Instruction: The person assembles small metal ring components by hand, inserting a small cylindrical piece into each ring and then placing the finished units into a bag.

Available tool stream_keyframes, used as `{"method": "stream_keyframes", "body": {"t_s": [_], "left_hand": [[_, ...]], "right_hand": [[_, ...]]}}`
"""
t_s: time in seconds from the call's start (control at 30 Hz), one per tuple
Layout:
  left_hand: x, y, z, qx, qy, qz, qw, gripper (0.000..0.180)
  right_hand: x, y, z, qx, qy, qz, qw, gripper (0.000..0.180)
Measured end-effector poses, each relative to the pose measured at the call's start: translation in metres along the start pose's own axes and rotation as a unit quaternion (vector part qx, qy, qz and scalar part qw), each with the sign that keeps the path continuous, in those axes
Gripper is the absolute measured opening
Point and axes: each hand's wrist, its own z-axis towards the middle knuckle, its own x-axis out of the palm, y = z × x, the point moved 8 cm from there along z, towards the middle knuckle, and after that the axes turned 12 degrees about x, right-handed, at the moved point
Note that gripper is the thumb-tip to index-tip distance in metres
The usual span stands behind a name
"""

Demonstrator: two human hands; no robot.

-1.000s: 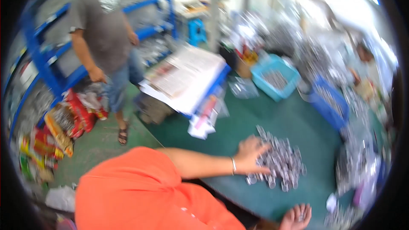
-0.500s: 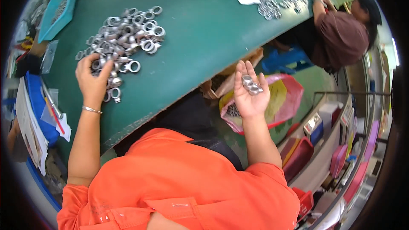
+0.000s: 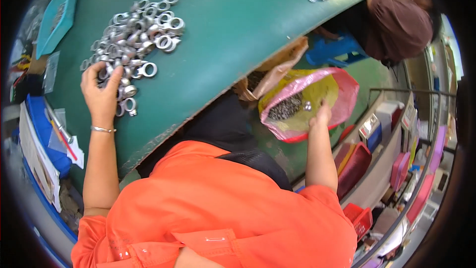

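A heap of silver metal ring clamps (image 3: 134, 34) lies on the green table. My left hand (image 3: 100, 92) rests at the heap's near left edge, thumb and fingers spread apart around a few rings, none of them lifted. Off the table's edge, my right hand (image 3: 321, 115) is turned on its side over a pink-rimmed bag (image 3: 347, 87) with a yellow inside; its fingers are stretched out, partly edge-on. Just left of that hand, a few shiny rings (image 3: 307, 105) appear apart from it, in or above the bag. More rings (image 3: 286, 106) lie inside the bag.
A brown paper sack (image 3: 277, 64) stands beside the bag, under the table's edge. A turquoise tray (image 3: 57, 20) sits at the far left. At the far right, a person in a brown shirt (image 3: 401, 25) works near more rings, by a blue stool (image 3: 334, 52).
My right hand has gone from palm-up with a few rings on it to tipped sideways over the bag, the rings off the palm. My left hand stays at the heap.
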Motion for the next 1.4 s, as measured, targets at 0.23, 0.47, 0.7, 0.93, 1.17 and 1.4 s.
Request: {"method": "stream_keyframes", "body": {"t_s": [0.23,0.47,0.7,0.93,1.17,1.4], "left_hand": [[-0.009,-0.007,0.002,-0.016,-0.050,-0.046,0.998,0.029],[-0.017,-0.037,-0.005,0.097,-0.017,-0.137,0.986,0.012],[-0.028,0.023,0.029,0.005,-0.103,-0.072,0.992,0.030],[0.040,0.060,0.065,-0.062,0.079,-0.185,0.978,0.054],[0.065,0.033,0.101,0.076,0.198,-0.168,0.963,0.073],[0.063,0.031,0.109,0.069,0.195,-0.247,0.947,0.067]], "right_hand": [[0.078,0.095,-0.200,-0.451,0.227,-0.006,0.863,0.025],[0.193,0.049,-0.436,-0.700,0.433,-0.286,0.491,0.071],[0.253,0.027,-0.473,-0.726,0.478,-0.273,0.412,0.054],[0.260,0.046,-0.486,-0.723,0.535,-0.246,0.359,0.084],[0.341,0.027,-0.481,-0.651,0.537,-0.458,0.280,0.105],[0.349,0.015,-0.513,-0.589,0.633,-0.321,0.386,0.064]]}}
